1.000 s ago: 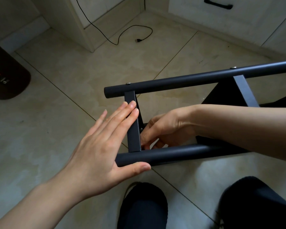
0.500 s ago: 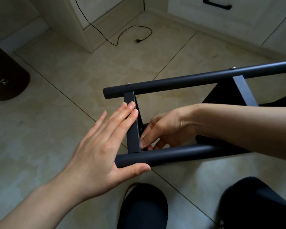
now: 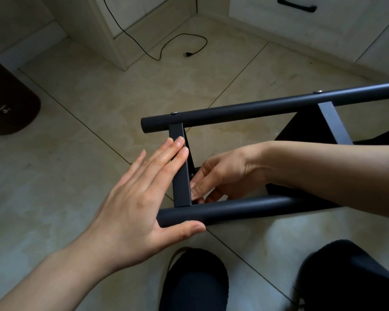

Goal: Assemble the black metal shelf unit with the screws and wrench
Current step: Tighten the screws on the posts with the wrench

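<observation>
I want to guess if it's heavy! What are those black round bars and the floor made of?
The round bars look like metal tubes with a matte black painted coat: smooth, evenly dull, with small silvery screw heads set in them. The floor looks like glazed beige tile: a faint shine and thin straight joint lines. Neither material is certain from the look alone.

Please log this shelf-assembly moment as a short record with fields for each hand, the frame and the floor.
left hand: flat, fingers straight, pressing the crossbar
right hand: fingers curled at a small fastener behind the crossbar; wrench not visible
shelf frame: lying on its side, two round tubes joined by crossbars
floor: tiled, loose black cable
</observation>
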`<state>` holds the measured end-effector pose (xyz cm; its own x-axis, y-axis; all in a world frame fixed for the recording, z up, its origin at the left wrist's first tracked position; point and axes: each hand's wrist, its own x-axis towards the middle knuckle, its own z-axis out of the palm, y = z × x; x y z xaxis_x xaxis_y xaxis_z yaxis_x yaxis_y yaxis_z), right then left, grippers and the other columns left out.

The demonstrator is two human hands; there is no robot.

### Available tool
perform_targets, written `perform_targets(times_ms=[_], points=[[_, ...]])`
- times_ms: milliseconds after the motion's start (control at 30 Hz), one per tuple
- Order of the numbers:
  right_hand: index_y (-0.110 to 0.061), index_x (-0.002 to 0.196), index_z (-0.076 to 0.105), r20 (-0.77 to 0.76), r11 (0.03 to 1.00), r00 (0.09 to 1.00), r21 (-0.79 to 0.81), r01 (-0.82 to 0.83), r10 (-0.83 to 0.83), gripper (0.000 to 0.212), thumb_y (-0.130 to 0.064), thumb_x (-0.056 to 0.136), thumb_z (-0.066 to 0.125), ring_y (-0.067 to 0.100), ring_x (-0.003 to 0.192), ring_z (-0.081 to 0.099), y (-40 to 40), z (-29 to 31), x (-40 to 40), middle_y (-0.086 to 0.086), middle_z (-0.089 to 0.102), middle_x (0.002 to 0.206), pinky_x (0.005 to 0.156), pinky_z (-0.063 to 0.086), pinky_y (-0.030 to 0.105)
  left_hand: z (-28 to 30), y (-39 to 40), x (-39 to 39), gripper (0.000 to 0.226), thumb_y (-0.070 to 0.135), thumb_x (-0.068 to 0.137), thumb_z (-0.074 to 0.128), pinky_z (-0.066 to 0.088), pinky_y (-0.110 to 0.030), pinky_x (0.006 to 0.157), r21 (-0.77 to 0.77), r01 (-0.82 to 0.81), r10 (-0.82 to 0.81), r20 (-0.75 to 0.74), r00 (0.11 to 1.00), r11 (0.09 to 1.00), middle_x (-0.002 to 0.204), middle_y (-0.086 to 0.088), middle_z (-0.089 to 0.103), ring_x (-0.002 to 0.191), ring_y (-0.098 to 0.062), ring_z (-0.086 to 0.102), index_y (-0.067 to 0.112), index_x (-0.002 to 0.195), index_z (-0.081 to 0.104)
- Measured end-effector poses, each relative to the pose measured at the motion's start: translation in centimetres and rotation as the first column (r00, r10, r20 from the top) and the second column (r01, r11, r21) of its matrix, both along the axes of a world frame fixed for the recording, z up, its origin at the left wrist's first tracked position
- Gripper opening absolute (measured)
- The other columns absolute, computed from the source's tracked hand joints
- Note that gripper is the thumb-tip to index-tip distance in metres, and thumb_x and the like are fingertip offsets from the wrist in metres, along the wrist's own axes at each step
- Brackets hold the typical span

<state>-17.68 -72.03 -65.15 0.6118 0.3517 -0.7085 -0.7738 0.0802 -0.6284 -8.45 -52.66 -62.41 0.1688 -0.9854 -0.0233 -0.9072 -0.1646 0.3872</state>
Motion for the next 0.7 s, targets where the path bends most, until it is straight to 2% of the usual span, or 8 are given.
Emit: perform_targets(times_ms=[167, 300, 433, 600, 700], points=[[-0.011, 0.090, 0.066, -0.016, 0.999, 1.000, -0.031, -0.005, 0.004, 0.011, -0.022, 0.092, 0.061, 0.011, 0.070, 0.056, 0.17, 0.15, 0.14, 0.001, 0.060, 0.076, 0.074, 0.048, 0.029, -0.02, 0.03, 0.02, 0.101, 0.080, 0.083, 0.044, 0.009, -0.035, 0.123, -0.001, 0.000, 0.000, -0.005, 1.000, 1.000, 0.167, 0.006, 0.017, 0.154, -0.007, 0.009, 0.015, 0.158, 0.024], [-0.011, 0.087, 0.066, -0.019, 0.999, 1.000, -0.030, 0.011, -0.011, 0.010, -0.020, 0.090, 0.062, 0.010, 0.066, 0.055, 0.29, 0.20, 0.09, -0.002, 0.059, 0.067, 0.072, 0.047, 0.027, -0.10, 0.02, 0.00, 0.103, 0.080, 0.082, 0.045, 0.009, -0.035, 0.122, -0.002, 0.005, -0.005, -0.010, 1.000, 1.000, 0.167, 0.007, 0.015, 0.154, -0.007, 0.008, 0.015, 0.159, 0.023], [-0.012, 0.086, 0.067, 0.001, 1.000, 1.000, -0.022, 0.013, -0.013, 0.010, -0.019, 0.091, 0.062, 0.009, 0.067, 0.056, 0.29, 0.08, 0.05, 0.000, 0.058, 0.075, 0.073, 0.048, 0.027, -0.22, 0.02, 0.20, 0.108, 0.083, 0.079, 0.046, 0.007, -0.034, 0.122, 0.003, 0.021, -0.021, -0.035, 0.999, 1.000, 0.168, 0.008, 0.010, 0.154, -0.006, 0.004, 0.016, 0.160, 0.018], [-0.011, 0.096, 0.065, 0.009, 1.000, 1.000, -0.016, 0.005, -0.005, 0.009, -0.018, 0.094, 0.059, 0.009, 0.070, 0.056, 0.17, -0.02, -0.01, 0.002, 0.058, 0.080, 0.072, 0.048, 0.027, -0.41, -0.01, 0.30, 0.105, 0.068, 0.077, 0.055, 0.011, -0.033, 0.121, -0.007, 0.030, -0.031, -0.056, 0.998, 1.000, 0.168, 0.005, 0.011, 0.154, -0.006, 0.003, 0.013, 0.159, 0.020], [-0.009, 0.097, 0.066, 0.084, 0.997, 0.996, -0.076, -0.010, 0.017, 0.011, -0.017, 0.096, 0.058, 0.012, 0.072, 0.055, 0.07, 0.34, -0.13, 0.004, 0.060, 0.081, 0.075, 0.046, 0.028, -0.42, 0.04, 0.26, 0.102, 0.067, 0.080, 0.054, 0.008, -0.033, 0.123, -0.003, 0.032, -0.032, -0.022, 0.999, 0.999, 0.168, 0.002, 0.012, 0.154, -0.008, 0.005, 0.011, 0.158, 0.021]])
